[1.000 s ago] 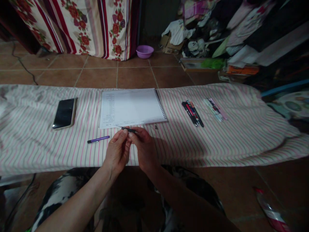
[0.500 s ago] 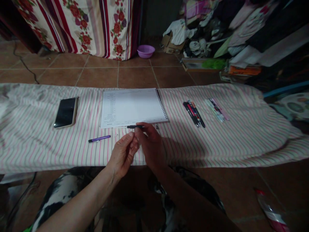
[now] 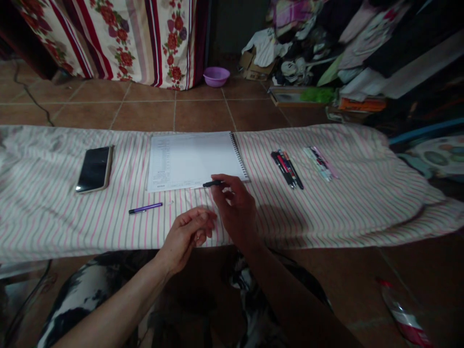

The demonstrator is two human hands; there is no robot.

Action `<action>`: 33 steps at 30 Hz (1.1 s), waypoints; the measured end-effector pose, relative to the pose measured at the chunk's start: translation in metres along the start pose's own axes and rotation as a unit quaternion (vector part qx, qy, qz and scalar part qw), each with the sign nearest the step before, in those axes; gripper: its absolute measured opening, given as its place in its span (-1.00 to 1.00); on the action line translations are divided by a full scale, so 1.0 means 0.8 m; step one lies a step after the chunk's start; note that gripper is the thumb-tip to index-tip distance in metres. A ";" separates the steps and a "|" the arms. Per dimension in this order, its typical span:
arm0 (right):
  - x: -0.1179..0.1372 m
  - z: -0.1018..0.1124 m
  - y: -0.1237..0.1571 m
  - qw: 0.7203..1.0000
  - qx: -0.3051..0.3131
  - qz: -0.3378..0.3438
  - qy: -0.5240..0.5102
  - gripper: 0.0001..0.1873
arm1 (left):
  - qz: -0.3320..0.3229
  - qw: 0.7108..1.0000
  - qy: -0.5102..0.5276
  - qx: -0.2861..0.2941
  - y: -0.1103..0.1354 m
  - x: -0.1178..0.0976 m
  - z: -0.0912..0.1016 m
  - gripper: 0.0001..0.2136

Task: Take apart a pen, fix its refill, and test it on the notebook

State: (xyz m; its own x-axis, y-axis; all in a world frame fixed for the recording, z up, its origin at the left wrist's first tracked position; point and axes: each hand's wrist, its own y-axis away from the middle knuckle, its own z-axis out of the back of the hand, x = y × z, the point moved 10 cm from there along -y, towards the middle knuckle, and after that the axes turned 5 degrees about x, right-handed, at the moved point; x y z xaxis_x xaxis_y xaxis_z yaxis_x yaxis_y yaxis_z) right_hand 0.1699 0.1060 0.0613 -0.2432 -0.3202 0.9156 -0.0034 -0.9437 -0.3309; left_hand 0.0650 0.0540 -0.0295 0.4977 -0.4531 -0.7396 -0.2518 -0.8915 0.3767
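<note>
My right hand (image 3: 237,208) pinches a black pen (image 3: 212,183) between thumb and fingers, above the near edge of an open spiral notebook (image 3: 195,157). The pen lies almost level, its tip end pointing left. Beside it, a little nearer to me, my left hand (image 3: 190,232) is closed with curled fingers; whether something small is inside cannot be made out. A purple pen (image 3: 145,208) with a black end rests on the striped cloth, left of my left hand. The notebook page is mostly blank, with printed text down its left side.
A phone (image 3: 94,169) lies left of the notebook on the striped cloth (image 3: 203,229). To the right are several dark pens (image 3: 287,169) and a group of pale pens (image 3: 321,163). A purple basin (image 3: 216,76) and a bottle (image 3: 404,311) are on the tiled floor.
My hands, which were touching at the fingertips, have come apart. The right hand has moved slightly up and right with the black pen. The view has shifted a little.
</note>
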 end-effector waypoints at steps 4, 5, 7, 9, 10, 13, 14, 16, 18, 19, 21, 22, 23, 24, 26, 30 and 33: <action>0.005 -0.001 0.000 1.000 0.004 0.024 -0.005 -0.78 | 0.002 1.000 -0.024 0.015 0.002 0.000 -0.004 -0.79; 0.007 -0.001 0.000 0.999 0.005 0.034 -0.002 -0.76 | -0.001 0.999 -0.031 0.021 0.002 0.000 -0.005 -0.79; 0.010 -0.002 0.001 0.999 0.008 0.051 0.002 -0.73 | -0.006 0.999 -0.043 0.029 0.002 -0.001 -0.005 -0.79; 0.011 -0.003 0.001 0.998 0.012 0.060 0.006 -0.71 | -0.009 0.998 -0.052 0.033 0.002 -0.001 -0.005 -0.79; 0.011 -0.004 0.001 0.998 0.015 0.061 0.009 -0.71 | -0.010 0.998 -0.055 0.034 0.003 -0.002 -0.005 -0.79; 0.009 -0.006 0.002 0.998 0.018 0.053 0.020 -0.70 | -0.014 0.997 -0.068 0.035 0.004 -0.005 -0.005 -0.78; 0.008 -0.005 0.001 0.999 0.013 0.044 0.021 -0.71 | -0.016 0.997 -0.073 0.036 0.005 -0.006 -0.005 -0.78; 0.004 -0.003 0.001 0.999 0.003 0.023 0.023 -0.76 | -0.019 0.996 -0.084 0.037 0.006 -0.009 -0.006 -0.78; 0.004 -0.002 0.001 1.000 -0.002 0.013 0.026 -0.83 | -0.020 0.995 -0.090 0.036 0.007 -0.010 -0.004 -0.77; 0.005 -0.002 0.001 0.999 -0.002 0.014 0.029 -0.85 | -0.020 0.995 -0.092 0.034 0.008 -0.010 -0.003 -0.77; 0.008 -0.004 0.000 0.999 0.003 0.025 0.035 -0.85 | -0.018 0.995 -0.094 0.033 0.008 -0.009 0.000 -0.78; 0.010 -0.004 0.000 0.999 0.005 0.030 0.036 -0.84 | -0.018 0.995 -0.096 0.034 0.009 -0.008 0.001 -0.78; 0.010 -0.004 0.000 0.999 0.006 0.033 0.035 -0.84 | -0.018 0.994 -0.099 0.036 0.009 -0.008 0.001 -0.78; 0.010 -0.004 -0.001 0.999 0.005 0.034 0.031 -0.84 | -0.018 0.994 -0.100 0.037 0.010 -0.008 0.002 -0.77; 0.010 -0.003 -0.001 0.999 0.001 0.034 0.019 -0.84 | -0.020 0.994 -0.101 0.036 0.010 -0.009 0.003 -0.77; 0.001 -0.008 -0.003 1.000 0.004 0.003 -0.023 -0.83 | -0.022 0.993 -0.112 0.039 0.012 -0.016 0.003 -0.75; -0.035 -0.007 -0.002 0.990 -0.023 -0.103 -0.097 -0.80 | -0.012 0.986 -0.149 0.068 0.014 -0.016 -0.005 -0.73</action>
State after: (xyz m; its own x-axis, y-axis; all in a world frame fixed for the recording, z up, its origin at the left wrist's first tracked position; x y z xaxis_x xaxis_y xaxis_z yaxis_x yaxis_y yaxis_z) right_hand 0.1711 0.1167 0.0349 -0.0424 -0.1359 0.9898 -0.0792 -0.9871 -0.1389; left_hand 0.0589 0.0497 -0.0139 0.2440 -0.3944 -0.8860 -0.3621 -0.8845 0.2940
